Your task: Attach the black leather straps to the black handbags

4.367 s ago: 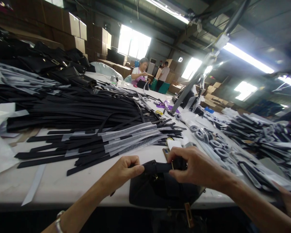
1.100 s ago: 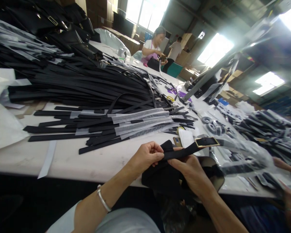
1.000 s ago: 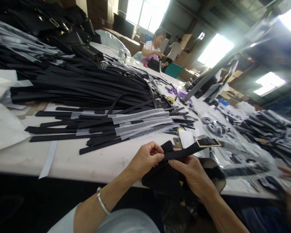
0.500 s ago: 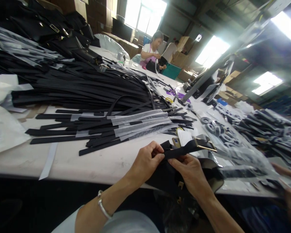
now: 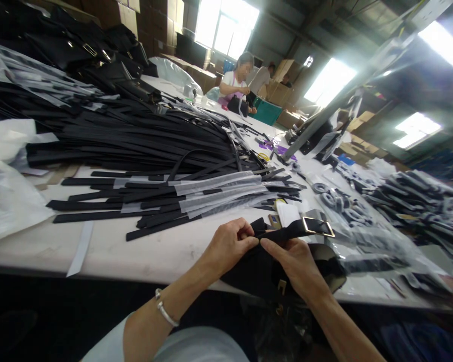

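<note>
Both my hands pinch a black strap [image 5: 290,230] near the front edge of the table. My left hand [image 5: 232,245] is closed on its left part, thumb pressed against the bent fingers. Close beside it, my right hand [image 5: 296,264] is closed on the same strap, the thumb tip almost meeting the left one. A gold rectangular buckle [image 5: 318,227] sits at the strap's right end. Below my hands lies a black bag [image 5: 245,275] with a gold clasp [image 5: 282,287], partly hidden by my right hand.
Many black straps [image 5: 143,136] are heaped across the white table [image 5: 143,256], some wrapped in clear film. Black bags [image 5: 60,50] pile up at the far left. Rolls of tape [image 5: 340,202] and wrapped black pieces [image 5: 411,201] lie right. A co-worker [image 5: 236,85] stands across the table.
My right thumb has shifted up onto the strap, close to my left thumb. The buckle has tilted a little. At the right edge, another person's hands have mostly moved out of view.
</note>
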The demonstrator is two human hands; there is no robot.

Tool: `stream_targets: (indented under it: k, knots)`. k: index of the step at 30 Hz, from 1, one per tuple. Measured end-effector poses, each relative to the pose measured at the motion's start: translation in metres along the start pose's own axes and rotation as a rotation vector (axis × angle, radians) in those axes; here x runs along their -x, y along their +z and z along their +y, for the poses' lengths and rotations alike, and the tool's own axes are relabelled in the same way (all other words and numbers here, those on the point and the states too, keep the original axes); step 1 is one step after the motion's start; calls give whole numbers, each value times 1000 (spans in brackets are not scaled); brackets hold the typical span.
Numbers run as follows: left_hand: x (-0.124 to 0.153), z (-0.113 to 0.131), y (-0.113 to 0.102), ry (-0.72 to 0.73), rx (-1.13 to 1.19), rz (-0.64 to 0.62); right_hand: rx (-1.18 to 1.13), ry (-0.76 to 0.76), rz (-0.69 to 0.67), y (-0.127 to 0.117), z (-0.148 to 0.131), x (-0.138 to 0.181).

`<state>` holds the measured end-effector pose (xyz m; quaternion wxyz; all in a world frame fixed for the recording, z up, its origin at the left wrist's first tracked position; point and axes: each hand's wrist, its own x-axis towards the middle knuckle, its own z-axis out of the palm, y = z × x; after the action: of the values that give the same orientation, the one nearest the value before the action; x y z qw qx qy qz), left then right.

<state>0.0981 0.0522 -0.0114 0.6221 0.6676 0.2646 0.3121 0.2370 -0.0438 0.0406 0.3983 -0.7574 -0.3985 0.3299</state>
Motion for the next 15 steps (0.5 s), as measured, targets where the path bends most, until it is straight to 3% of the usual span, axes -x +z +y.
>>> stream_targets:
  k: [3,8,15]
  knots:
    - [-5,-2,-7,-1,30,-72,-65,-36,-53,-2,2,-1]
    - [-1,-2,-8,74,-22,-38,9,-50,-57,-4,2,-3]
    - [2,0,-3,158,-169,30,172,33,91,3,-9,-4]
